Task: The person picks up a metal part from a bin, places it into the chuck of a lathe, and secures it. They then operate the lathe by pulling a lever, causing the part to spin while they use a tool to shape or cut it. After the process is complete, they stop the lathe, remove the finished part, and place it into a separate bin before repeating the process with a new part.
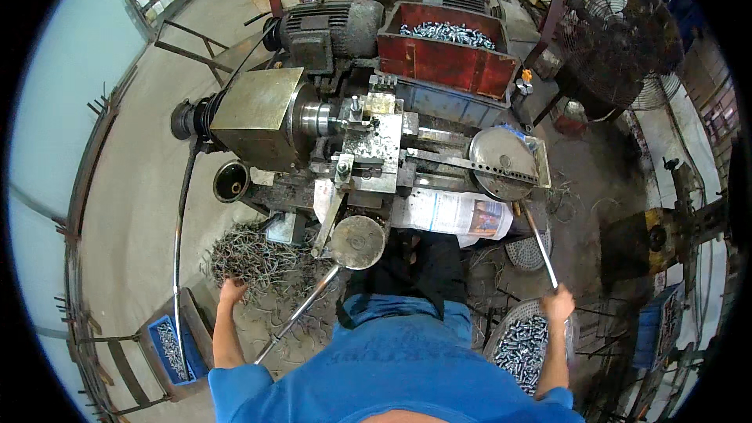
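My right hand (558, 304) is wrapped round a metal lever rod (540, 247), which slants up to the round disc (504, 160) at the right end of the lathe. My left hand (233, 290) hangs at the left, beside a tangled heap of metal shavings (254, 258). Its fingers look drawn together; whatever they may hold is too small to make out. The lathe's chuck (316, 120) and tool slide (372, 141) lie ahead of me. A second lever (301, 309) with a round plate (358, 242) comes toward my body, untouched by either hand.
A basket of small metal parts (523, 348) stands beneath my right forearm. At the left is a blue bin of parts (168, 348). Behind the lathe sit a red bin (427, 63) and a motor (333, 27). A large fan (619, 39) stands at the far right.
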Motion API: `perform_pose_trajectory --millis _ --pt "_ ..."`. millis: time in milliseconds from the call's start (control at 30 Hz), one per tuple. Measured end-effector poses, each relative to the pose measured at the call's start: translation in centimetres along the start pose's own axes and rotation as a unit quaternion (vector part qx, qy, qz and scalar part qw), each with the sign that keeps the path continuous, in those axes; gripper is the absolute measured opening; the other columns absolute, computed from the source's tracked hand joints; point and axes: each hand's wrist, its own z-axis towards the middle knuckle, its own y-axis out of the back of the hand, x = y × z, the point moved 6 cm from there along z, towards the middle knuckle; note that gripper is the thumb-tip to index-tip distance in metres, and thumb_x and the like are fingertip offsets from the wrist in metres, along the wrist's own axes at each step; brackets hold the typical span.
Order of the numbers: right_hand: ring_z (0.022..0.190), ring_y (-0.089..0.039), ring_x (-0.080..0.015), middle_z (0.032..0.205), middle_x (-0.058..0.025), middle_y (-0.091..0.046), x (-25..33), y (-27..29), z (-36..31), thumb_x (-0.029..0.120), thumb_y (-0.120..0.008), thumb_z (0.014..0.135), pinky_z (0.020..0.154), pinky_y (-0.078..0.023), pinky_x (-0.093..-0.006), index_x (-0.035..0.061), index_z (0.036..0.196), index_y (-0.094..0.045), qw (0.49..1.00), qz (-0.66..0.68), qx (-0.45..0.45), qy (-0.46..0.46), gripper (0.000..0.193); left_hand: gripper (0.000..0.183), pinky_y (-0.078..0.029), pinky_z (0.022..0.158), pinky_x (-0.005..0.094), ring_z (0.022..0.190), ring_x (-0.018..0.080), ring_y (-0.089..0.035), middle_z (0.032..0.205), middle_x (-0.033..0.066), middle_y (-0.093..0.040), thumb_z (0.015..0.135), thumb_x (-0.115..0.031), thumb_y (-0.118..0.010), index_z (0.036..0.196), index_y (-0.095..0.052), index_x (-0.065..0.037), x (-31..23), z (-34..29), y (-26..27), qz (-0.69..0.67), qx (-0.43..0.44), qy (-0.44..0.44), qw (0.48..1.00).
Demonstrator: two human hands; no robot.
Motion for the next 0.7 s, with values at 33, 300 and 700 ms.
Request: perform_pose_trajectory --millis 33,300,700 --pt "0.069 -0.06 -0.0417 0.07 -0.0213 -0.061 1.3 0.3 -2.5 0.021 -0.065 0.058 0.063 -0.049 -0.0473 0.0023 0.078 -0.058 0.999 0.033 0.029 -0.012 0.029 0.03 -0.054 0.058 0.0372 0.062 0.0271 -0.066 0.08 0.0156 -0.067 0.073 -0.018 -0.069 0.095 -0.064 0.002 0.2 -0.8 -0.5 -0.042 0.024 0.013 0.999" --pt "0.065 -0.057 -0.0439 0.068 -0.0243 -0.059 8.7 1.0 -9.7 0.024 -0.06 0.057 0.061 -0.046 -0.0479 0.0009 0.077 -0.055 0.974 0.198 0.072 -0.085 0.031 0.026 -0.052 0.047 0.0336 0.056 0.0204 -0.065 0.074 0.0143 -0.067 0.079 -0.007 -0.063 0.1 -0.062 0.008 -4.2 -2.4 0.7 -0.096 0.013 -0.009 0.995" --pt "0.066 -0.06 -0.0405 0.069 -0.0219 -0.061 4.5 -0.2 -7.3 0.028 -0.064 0.061 0.062 -0.047 -0.0495 0.0026 0.085 -0.057 0.995 0.055 0.065 -0.047 0.036 0.03 -0.046 0.04 0.0276 0.05 0.0162 -0.061 0.066 0.008 -0.064 0.079 -0.008 -0.063 0.104 -0.058 0.009 -7.6 -0.7 0.7 -0.132 0.041 -0.046 0.989"
